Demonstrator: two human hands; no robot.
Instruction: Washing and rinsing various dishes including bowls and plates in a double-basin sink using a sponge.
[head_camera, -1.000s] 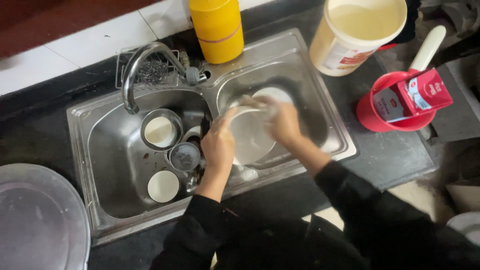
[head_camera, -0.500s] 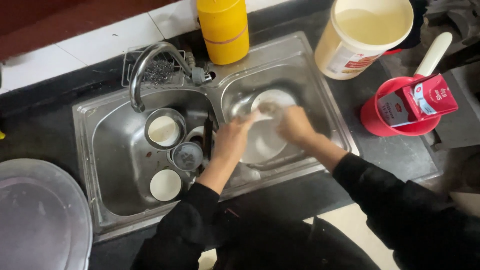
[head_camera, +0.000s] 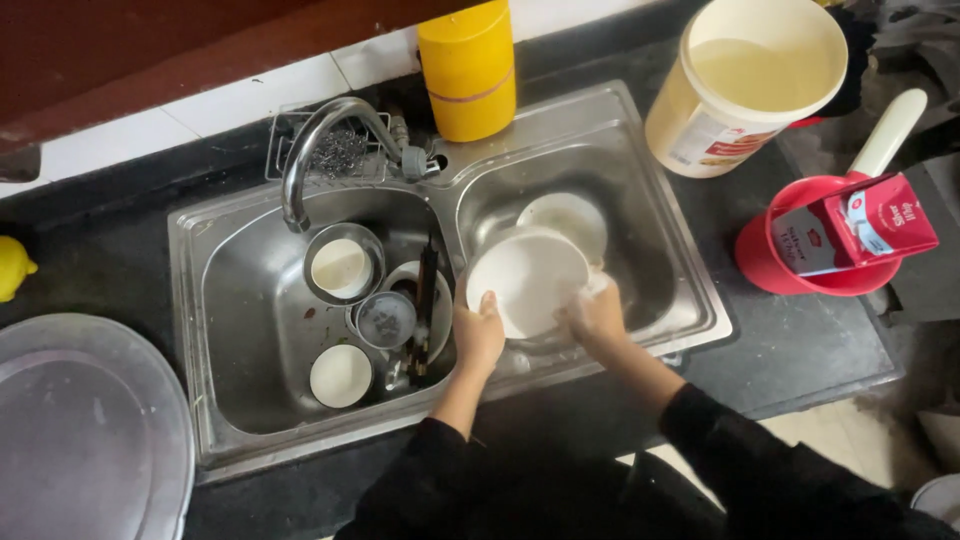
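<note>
A white plate (head_camera: 525, 280) is tilted up over the right basin of a steel double sink (head_camera: 650, 130). My left hand (head_camera: 478, 335) grips its lower left rim. My right hand (head_camera: 597, 315) is on its lower right edge, fingers closed around something pale that I cannot make out. A second white plate (head_camera: 570, 215) lies in the basin behind it. Both black sleeves come in from the bottom of the view.
The left basin holds several bowls and cups (head_camera: 343, 268) and a dark utensil (head_camera: 425, 300) under a curved tap (head_camera: 320, 135). A yellow canister (head_camera: 468, 65) and a cream bucket (head_camera: 745, 85) stand behind. A red jug holding a carton (head_camera: 830, 240) sits right; a steel tray (head_camera: 90, 420) left.
The plate has been lifted and tilted up toward me. Both hands have slid to its near rim, and a second plate now shows behind it.
</note>
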